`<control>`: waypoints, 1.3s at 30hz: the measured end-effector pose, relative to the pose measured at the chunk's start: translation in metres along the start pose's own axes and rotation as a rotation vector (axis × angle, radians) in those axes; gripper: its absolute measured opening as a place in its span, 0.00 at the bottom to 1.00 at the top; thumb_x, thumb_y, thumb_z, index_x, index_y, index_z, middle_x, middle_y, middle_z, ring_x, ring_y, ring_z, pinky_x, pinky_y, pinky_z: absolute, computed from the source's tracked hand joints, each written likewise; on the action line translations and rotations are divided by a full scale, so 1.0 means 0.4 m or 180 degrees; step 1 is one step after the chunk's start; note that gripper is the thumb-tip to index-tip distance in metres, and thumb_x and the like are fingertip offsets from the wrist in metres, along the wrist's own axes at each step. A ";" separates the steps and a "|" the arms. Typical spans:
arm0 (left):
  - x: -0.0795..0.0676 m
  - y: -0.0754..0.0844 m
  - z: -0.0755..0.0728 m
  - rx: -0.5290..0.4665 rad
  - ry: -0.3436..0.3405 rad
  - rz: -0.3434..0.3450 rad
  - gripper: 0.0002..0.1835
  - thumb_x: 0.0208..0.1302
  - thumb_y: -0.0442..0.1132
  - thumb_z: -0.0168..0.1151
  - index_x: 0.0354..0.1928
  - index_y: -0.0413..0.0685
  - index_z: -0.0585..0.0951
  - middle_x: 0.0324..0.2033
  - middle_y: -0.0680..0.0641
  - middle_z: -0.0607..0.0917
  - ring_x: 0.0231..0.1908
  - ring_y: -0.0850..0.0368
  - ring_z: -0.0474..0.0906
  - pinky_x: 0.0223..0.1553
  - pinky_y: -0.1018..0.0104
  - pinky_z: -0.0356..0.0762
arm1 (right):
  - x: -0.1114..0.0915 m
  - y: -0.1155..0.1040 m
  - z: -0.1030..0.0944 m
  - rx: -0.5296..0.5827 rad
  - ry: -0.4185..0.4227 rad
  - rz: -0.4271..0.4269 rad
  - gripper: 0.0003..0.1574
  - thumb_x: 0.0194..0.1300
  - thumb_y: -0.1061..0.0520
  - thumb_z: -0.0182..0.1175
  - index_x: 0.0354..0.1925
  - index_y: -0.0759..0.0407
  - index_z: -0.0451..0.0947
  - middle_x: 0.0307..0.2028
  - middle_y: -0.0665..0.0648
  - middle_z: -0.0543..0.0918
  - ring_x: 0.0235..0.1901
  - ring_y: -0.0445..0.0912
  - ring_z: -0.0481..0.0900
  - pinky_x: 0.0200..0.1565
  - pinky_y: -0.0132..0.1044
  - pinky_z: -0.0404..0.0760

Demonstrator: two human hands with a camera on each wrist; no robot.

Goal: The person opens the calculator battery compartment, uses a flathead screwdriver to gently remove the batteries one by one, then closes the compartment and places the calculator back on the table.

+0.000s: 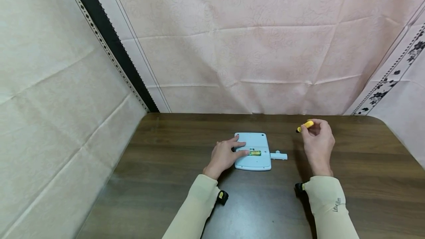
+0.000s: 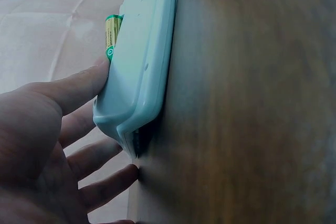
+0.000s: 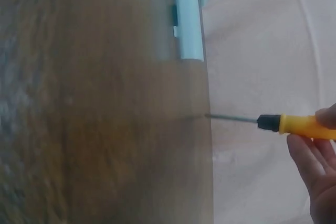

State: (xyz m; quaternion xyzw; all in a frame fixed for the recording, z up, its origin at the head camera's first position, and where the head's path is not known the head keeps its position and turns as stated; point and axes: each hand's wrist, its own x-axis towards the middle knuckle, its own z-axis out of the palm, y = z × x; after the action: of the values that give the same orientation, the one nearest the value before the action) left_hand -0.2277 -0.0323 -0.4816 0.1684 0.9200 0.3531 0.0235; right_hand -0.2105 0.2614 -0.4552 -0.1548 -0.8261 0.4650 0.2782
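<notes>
One screwdriver (image 3: 270,122), cropped in wrist views, battery (image 2: 111,36) partly hidden

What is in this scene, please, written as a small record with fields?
left hand: rests on pale blue device, beside battery
right hand: holds yellow-handled screwdriver, clear of the device
battery: green and gold, partly above the device's upper face
strip: pale blue, on the table, at the device's right side
table: brown, wood-grained
</notes>
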 end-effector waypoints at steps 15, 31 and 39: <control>0.002 -0.004 0.004 0.0000 -0.0010 -0.0023 0.22 0.71 0.54 0.71 0.64 0.59 0.87 0.74 0.51 0.73 0.73 0.45 0.70 0.76 0.32 0.50 | 0.007 0.013 -0.015 -0.0791 -0.0288 -0.0153 0.15 0.71 0.69 0.61 0.54 0.76 0.80 0.52 0.77 0.78 0.54 0.74 0.75 0.58 0.66 0.75; 0.002 -0.002 0.003 0.0007 0.0012 0.0004 0.22 0.71 0.54 0.72 0.63 0.58 0.88 0.74 0.51 0.74 0.72 0.48 0.71 0.76 0.32 0.51 | 0.008 0.035 -0.028 -0.1285 -0.0927 -0.0005 0.18 0.69 0.67 0.61 0.52 0.81 0.77 0.48 0.81 0.81 0.44 0.75 0.79 0.50 0.69 0.79; 0.003 -0.004 0.004 0.0022 0.0007 -0.0019 0.22 0.71 0.55 0.72 0.63 0.59 0.88 0.74 0.52 0.74 0.72 0.49 0.71 0.76 0.32 0.51 | 0.009 0.040 -0.028 -0.1387 -0.1117 0.0048 0.18 0.68 0.67 0.62 0.52 0.79 0.78 0.48 0.80 0.80 0.43 0.72 0.80 0.46 0.67 0.79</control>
State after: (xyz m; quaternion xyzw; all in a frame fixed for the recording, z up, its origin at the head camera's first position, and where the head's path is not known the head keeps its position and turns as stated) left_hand -0.2290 -0.0321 -0.4838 0.1653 0.9217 0.3501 0.0230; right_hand -0.2066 0.2793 -0.4630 -0.1342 -0.9410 0.2982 0.0876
